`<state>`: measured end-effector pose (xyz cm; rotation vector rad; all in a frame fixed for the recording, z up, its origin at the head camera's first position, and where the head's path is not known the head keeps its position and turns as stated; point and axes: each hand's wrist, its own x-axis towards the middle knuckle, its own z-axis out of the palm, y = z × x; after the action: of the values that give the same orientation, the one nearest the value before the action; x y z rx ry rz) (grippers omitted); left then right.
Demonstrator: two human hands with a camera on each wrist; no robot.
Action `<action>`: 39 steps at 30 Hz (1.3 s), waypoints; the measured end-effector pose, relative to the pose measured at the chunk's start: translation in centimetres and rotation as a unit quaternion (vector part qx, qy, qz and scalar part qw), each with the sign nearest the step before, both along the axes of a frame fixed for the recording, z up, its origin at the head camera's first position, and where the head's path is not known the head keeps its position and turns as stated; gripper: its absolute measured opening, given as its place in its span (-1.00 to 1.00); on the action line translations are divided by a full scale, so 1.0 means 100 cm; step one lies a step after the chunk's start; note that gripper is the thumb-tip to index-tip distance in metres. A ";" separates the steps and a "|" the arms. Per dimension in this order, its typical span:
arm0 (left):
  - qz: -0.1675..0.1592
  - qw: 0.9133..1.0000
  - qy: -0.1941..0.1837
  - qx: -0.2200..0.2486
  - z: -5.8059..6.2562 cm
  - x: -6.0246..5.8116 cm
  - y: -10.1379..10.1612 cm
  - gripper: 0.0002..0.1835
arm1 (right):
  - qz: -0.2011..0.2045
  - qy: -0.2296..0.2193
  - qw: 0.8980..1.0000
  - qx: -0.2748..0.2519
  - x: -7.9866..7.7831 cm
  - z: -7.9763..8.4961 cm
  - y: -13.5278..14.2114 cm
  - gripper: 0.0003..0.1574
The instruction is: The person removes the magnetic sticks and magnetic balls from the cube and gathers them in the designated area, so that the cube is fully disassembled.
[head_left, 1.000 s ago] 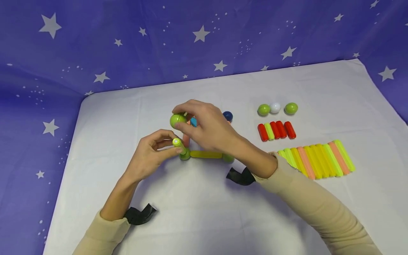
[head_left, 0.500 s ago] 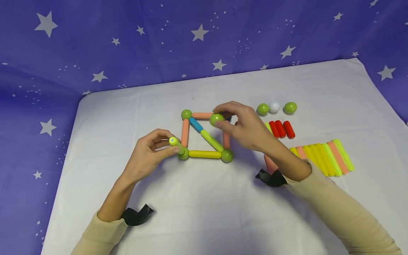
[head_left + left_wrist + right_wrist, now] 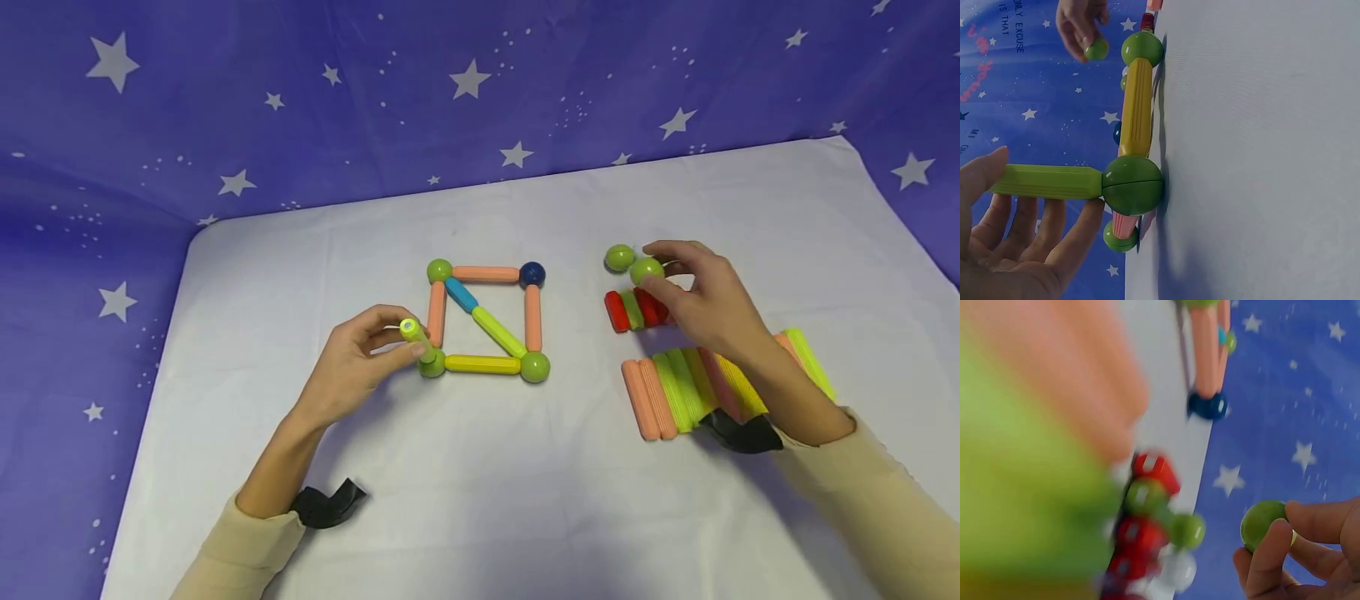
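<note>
On the table lies a square frame of magnetic sticks and balls; a yellow stick (image 3: 482, 364) forms its near side, a blue-and-lime diagonal crosses it, and a dark blue ball (image 3: 532, 275) sits at its far right corner. My left hand (image 3: 347, 360) holds a lime-green stick (image 3: 1054, 181) upright, thumb on one side and fingers on the other. This stick's lower end meets the green corner ball (image 3: 1134, 185) at the near left. Over at the right, my right hand (image 3: 708, 300) pinches a loose green ball (image 3: 645, 271) between thumb and fingers, above the short red sticks.
Another green ball (image 3: 619, 257) lies at the back right, beside a white ball (image 3: 1179, 570). Short red sticks (image 3: 617, 312) and a row of long coloured sticks (image 3: 649, 400) lie on the right, partly under the right arm. A purple star-patterned cloth (image 3: 375, 125) rises behind the table.
My right hand has moved right with the green ball, from beside the upright stick, over the frame, to the short sticks. The left hand keeps its hold in nearly the same place.
</note>
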<state>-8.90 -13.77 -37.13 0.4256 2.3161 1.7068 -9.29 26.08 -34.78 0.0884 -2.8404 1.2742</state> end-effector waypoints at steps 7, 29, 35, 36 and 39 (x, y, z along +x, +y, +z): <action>0.004 1.000 -0.002 -0.024 0.001 0.000 0.001 -0.68 | -0.040 -0.017 0.998 0.055 0.002 -0.005 0.045 -0.45; 0.005 1.000 -0.020 -0.018 -0.002 0.002 0.000 -0.60 | -0.100 -0.102 0.988 0.064 -0.039 -0.027 0.099 -0.36; 0.004 0.999 -0.015 -0.029 0.000 0.002 0.001 -0.65 | -0.095 -0.112 0.986 0.079 -0.049 -0.029 0.100 -0.36; 0.002 1.000 -0.012 -0.028 0.000 0.002 0.001 -0.66 | -0.096 -0.113 0.986 0.080 -0.050 -0.030 0.101 -0.36; -0.004 1.000 -0.004 -0.024 -0.002 0.002 0.001 -0.69 | -0.096 -0.114 0.986 0.077 -0.052 -0.031 0.100 -0.39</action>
<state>-8.69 -13.68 -37.28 0.4169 2.3412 1.6419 -14.54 36.09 -37.89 -0.3413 -3.0423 1.0893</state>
